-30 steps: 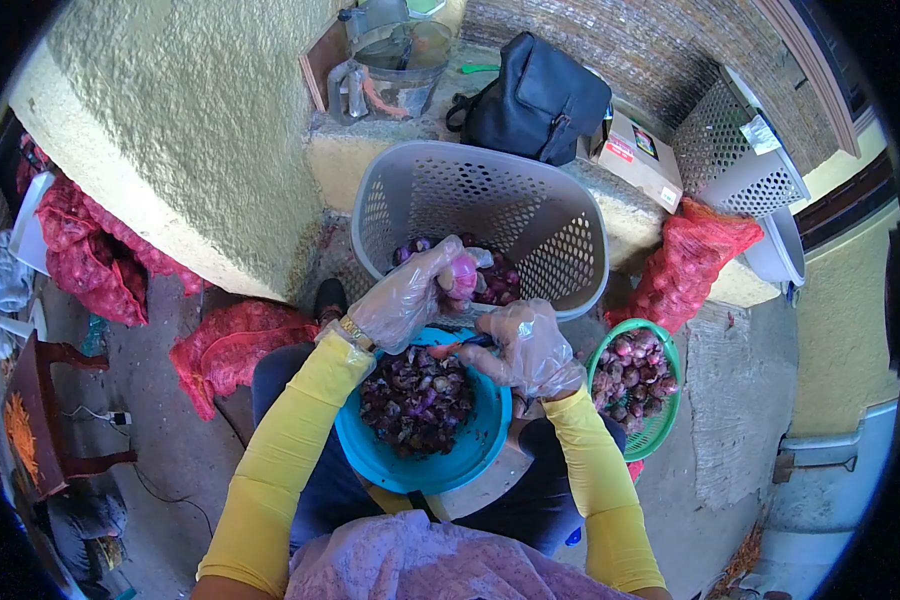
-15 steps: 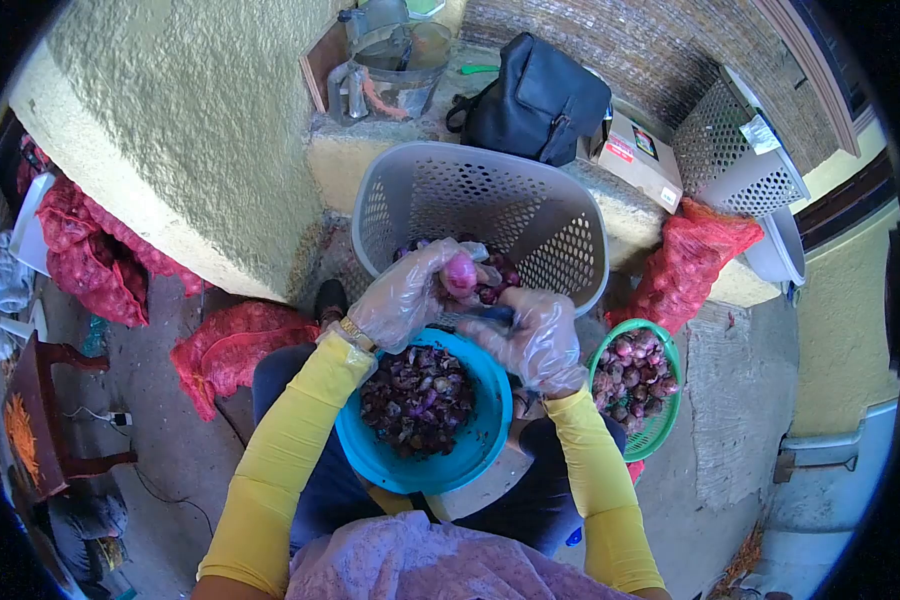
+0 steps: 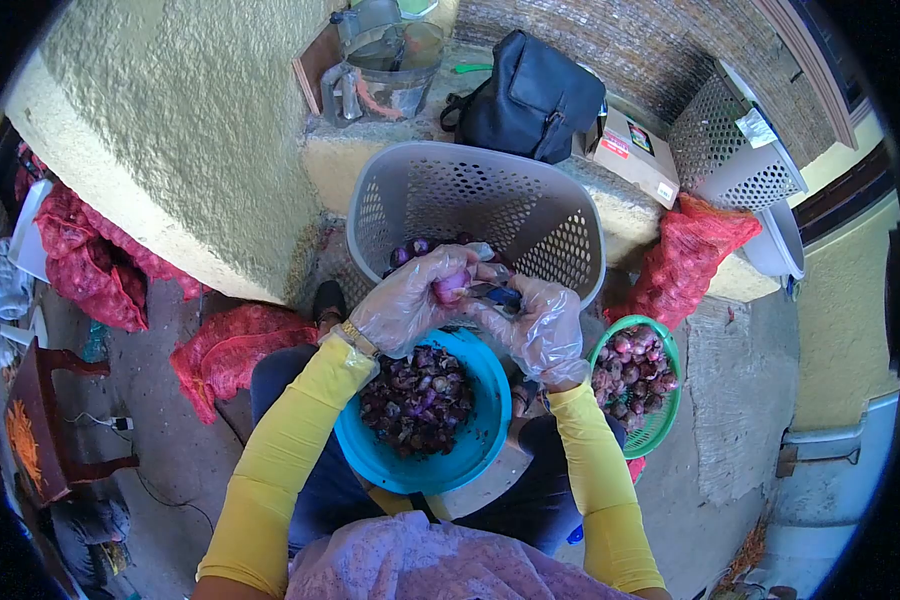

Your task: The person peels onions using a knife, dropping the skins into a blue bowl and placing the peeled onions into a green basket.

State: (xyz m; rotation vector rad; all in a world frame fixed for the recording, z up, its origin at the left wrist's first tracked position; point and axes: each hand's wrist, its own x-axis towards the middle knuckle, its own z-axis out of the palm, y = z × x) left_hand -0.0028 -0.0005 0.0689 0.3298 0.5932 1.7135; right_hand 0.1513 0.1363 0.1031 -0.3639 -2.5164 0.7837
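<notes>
My left hand (image 3: 407, 300), in a clear plastic glove, is closed round a peeled purple onion (image 3: 452, 287). Close beside it, my right hand (image 3: 538, 325), gloved the same way, grips a small knife (image 3: 502, 296) with a dark handle; its blade is mostly hidden by the fingers and lies against or near the onion. Both hands are over the near rim of a grey perforated basket (image 3: 470, 180), where more purple onions (image 3: 417, 246) lie. Below them, a blue basin (image 3: 482, 440) between my legs holds dark onion skins and trimmings (image 3: 415, 400).
A green basket (image 3: 660, 430) of unpeeled onions (image 3: 632, 375) stands to the right. Red mesh sacks lie at left (image 3: 240, 350) and right (image 3: 685, 260). On the ledge behind are a black backpack (image 3: 545, 95), a cardboard box (image 3: 635, 155) and a bucket (image 3: 400, 85).
My right hand has come in toward the left, bringing the knife up to the onion. The left hand has turned slightly, and the onion now sits a little lower and further left.
</notes>
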